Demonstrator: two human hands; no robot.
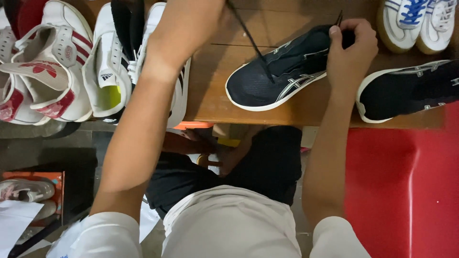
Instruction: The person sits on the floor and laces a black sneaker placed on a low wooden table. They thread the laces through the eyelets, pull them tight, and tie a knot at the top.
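Dark sneaker (279,71) with white sole lay on the wooden bench (215,102), upper centre of the frame. Its long axis ran diagonally: toe toward lower left, heel and collar toward upper right.

Right hand (351,50) sat at the upper-right end of the shoe, fingers closed on the collar and on one tip of the black lace (253,45), which poked up just above the thumb. So the shoe extended down and left from that grip.

Left hand was out of view past the top edge; only the forearm showed, crossing the upper middle of the frame. The lace ran taut from the shoe's midfoot up to the top edge near that arm, so it was probably being pulled there, but the grasp itself could not be told.

Right hand nearer the shoe, touching it.

Around: second dark sneaker (411,91) at right, white sneakers (110,62) at left, red seat (406,191) lower right
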